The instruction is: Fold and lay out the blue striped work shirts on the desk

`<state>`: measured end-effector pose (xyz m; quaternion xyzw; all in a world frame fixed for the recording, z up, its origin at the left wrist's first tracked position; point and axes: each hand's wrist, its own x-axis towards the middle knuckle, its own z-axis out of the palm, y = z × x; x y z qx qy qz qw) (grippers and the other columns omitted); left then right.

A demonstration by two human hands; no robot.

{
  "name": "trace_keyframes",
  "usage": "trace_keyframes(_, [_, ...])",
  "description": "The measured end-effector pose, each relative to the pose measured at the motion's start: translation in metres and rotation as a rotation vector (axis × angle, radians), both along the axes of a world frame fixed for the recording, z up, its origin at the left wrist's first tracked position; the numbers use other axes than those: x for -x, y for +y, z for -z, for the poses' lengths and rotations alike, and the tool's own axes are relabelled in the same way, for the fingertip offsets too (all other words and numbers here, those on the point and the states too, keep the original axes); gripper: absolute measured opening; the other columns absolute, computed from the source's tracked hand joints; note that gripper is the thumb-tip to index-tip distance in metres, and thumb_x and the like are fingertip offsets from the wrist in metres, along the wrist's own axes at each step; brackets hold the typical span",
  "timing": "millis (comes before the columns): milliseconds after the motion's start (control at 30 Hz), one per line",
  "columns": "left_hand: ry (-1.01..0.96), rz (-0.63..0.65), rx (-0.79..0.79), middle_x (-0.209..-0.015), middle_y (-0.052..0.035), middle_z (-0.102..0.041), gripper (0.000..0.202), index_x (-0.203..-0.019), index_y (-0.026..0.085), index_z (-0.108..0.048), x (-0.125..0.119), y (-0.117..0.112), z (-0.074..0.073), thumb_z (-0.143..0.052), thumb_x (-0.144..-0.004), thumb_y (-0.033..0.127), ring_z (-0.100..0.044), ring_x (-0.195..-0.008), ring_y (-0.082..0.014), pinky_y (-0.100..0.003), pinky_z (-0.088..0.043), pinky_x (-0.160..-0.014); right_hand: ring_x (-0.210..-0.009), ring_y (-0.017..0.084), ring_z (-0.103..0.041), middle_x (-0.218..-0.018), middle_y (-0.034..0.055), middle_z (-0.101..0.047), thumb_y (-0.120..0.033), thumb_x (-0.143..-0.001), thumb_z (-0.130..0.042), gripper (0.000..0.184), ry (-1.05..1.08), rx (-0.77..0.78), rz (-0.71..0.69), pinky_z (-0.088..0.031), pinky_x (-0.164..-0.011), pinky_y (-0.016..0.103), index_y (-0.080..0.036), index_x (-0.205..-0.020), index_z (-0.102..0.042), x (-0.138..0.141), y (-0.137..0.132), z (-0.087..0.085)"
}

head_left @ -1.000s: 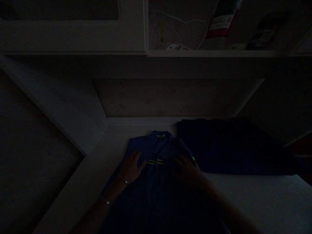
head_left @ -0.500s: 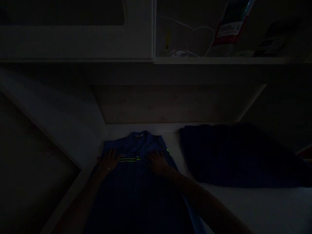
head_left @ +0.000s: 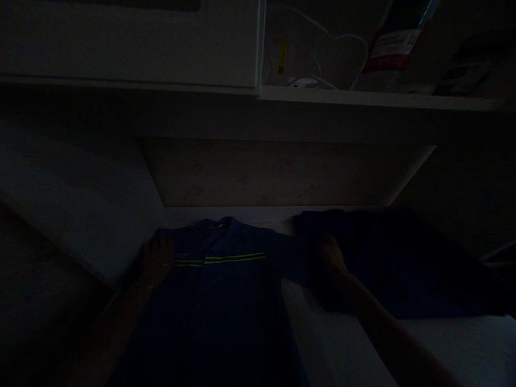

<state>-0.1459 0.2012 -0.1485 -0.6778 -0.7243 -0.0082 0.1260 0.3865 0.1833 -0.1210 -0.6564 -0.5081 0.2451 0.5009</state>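
Observation:
A dark blue work shirt [head_left: 234,290] with a collar and yellow-green stripes across the chest lies front up on a pale surface. My left hand [head_left: 158,255] rests flat on its left shoulder, fingers stretched out; a thin bracelet circles the wrist. At the end of the sleeve, which reaches out to the right, my right hand [head_left: 331,253] is closed with fingers curled, seemingly on the cuff. Darkness blurs the exact grip. Beside the shirt, partly behind my right hand, lies another dark blue cloth [head_left: 403,269].
The pale tabletop [head_left: 334,344] is bounded by a slanted side panel [head_left: 100,177] and a back panel [head_left: 274,172]. Overhead are a cabinet front [head_left: 133,51] and a shelf [head_left: 363,98] with a white cable [head_left: 314,24] and a red-and-white packet [head_left: 393,48]. Lighting is very dim.
My right hand has moved from the shirt's chest out to the right, and the sleeve now lies spread that way. My left hand has slid left to the shoulder.

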Motion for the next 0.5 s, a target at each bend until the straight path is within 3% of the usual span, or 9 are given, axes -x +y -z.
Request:
trace_keyframes(67, [0.021, 0.04, -0.116, -0.145, -0.0279, -0.045, 0.058, -0.146, 0.003, -0.037, -0.04, -0.002, -0.006, -0.028, -0.089, 0.013, -0.048, -0.127, -0.0402, -0.064, -0.029, -0.107, -0.125, 0.03, -0.052, -0.133, 0.0189, -0.056, -0.039, -0.085, -0.045, 0.055, -0.262, -0.064, 0.028, -0.04, -0.107, 0.048, -0.011, -0.132, -0.053, 0.009, -0.016, 0.0])
trace_keyframes(100, [0.001, 0.087, -0.139, -0.146, -0.0245, -0.046, 0.057, -0.145, 0.006, -0.039, -0.066, -0.003, -0.008, -0.031, -0.09, 0.016, -0.05, -0.126, -0.0378, -0.06, -0.031, -0.107, -0.13, 0.029, -0.048, -0.139, 0.0183, -0.052, -0.039, -0.089, -0.043, 0.054, -0.383, -0.087, -0.039, -0.036, -0.111, 0.048, -0.012, -0.134, -0.052, 0.02, -0.025, 0.001])
trace_keyframes(200, [-0.15, 0.243, -0.086, -0.151, -0.0151, -0.044, 0.053, -0.142, 0.014, -0.046, -0.15, -0.004, -0.003, -0.032, -0.094, 0.033, -0.048, -0.13, -0.0317, -0.052, -0.036, -0.109, -0.14, 0.03, -0.036, -0.151, 0.0117, -0.043, -0.043, -0.097, -0.038, 0.047, -0.716, -0.06, -0.408, -0.024, -0.115, 0.059, -0.025, -0.139, -0.052, 0.063, -0.054, 0.015])
trace_keyframes(300, [-0.256, 0.233, 0.044, -0.158, -0.0084, -0.034, 0.058, -0.145, 0.024, -0.043, -0.212, -0.006, 0.017, -0.024, -0.096, 0.048, -0.034, -0.141, -0.0343, -0.065, -0.025, -0.112, -0.146, 0.034, -0.024, -0.158, 0.0073, -0.032, -0.05, -0.099, -0.036, 0.05, -0.86, 0.06, -0.696, -0.013, -0.112, 0.071, -0.032, -0.145, -0.043, 0.091, -0.076, 0.032])
trace_keyframes(400, [-0.265, 0.139, 0.173, -0.159, -0.0085, -0.03, 0.062, -0.148, 0.025, -0.04, -0.231, -0.001, 0.038, -0.022, -0.095, 0.053, -0.027, -0.145, -0.0372, -0.072, -0.017, -0.11, -0.144, 0.03, -0.029, -0.156, 0.0092, -0.036, -0.049, -0.1, -0.032, 0.052, -0.714, 0.091, -0.791, -0.019, -0.115, 0.061, -0.027, -0.146, -0.042, 0.085, -0.083, 0.042])
trace_keyframes(500, [-0.248, 0.138, 0.228, -0.161, -0.0073, -0.026, 0.063, -0.149, 0.027, -0.036, -0.219, 0.012, 0.048, -0.021, -0.094, 0.055, -0.024, -0.146, -0.0351, -0.071, -0.016, -0.111, -0.125, 0.022, -0.055, -0.138, 0.0065, -0.059, -0.047, -0.1, -0.032, 0.049, -0.37, 0.095, -0.758, -0.042, -0.106, 0.038, -0.024, -0.138, -0.053, 0.046, -0.07, 0.035])
